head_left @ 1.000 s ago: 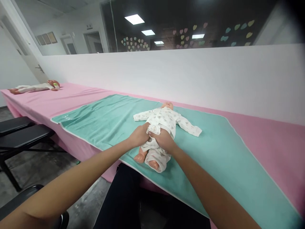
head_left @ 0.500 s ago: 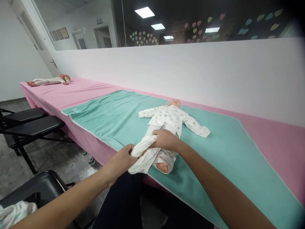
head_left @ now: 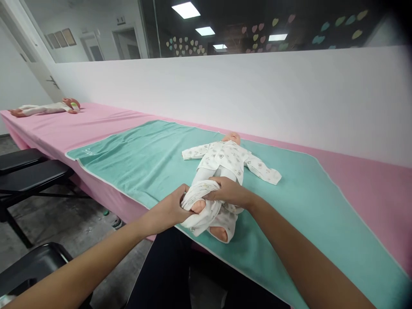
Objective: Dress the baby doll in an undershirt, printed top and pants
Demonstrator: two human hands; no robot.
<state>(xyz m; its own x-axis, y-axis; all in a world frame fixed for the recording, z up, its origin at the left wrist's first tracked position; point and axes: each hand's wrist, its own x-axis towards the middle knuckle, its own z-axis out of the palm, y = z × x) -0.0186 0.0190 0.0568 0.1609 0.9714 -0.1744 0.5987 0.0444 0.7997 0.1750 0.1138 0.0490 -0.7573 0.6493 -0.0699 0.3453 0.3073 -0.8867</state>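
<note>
A baby doll [head_left: 225, 161] in a white printed top lies on its back on a teal towel [head_left: 148, 159], head toward the wall. White printed trousers [head_left: 206, 210] are bunched around its legs near the table's front edge. My left hand [head_left: 172, 208] is closed on the trouser cloth at the doll's left-side foot. My right hand [head_left: 228, 192] grips the gathered waistband over the doll's thighs. One bare foot [head_left: 219, 233] pokes out of a trouser leg.
The towel lies on a long pink-covered table [head_left: 370, 184] against a white wall. A second doll [head_left: 45, 108] lies at the far left end. Black chairs [head_left: 28, 171] stand on the left beside the table, another below my left arm.
My left hand moved from the doll's waist to its foot, pulling the trousers down the legs and bunching them. My right hand slid lower along the legs.
</note>
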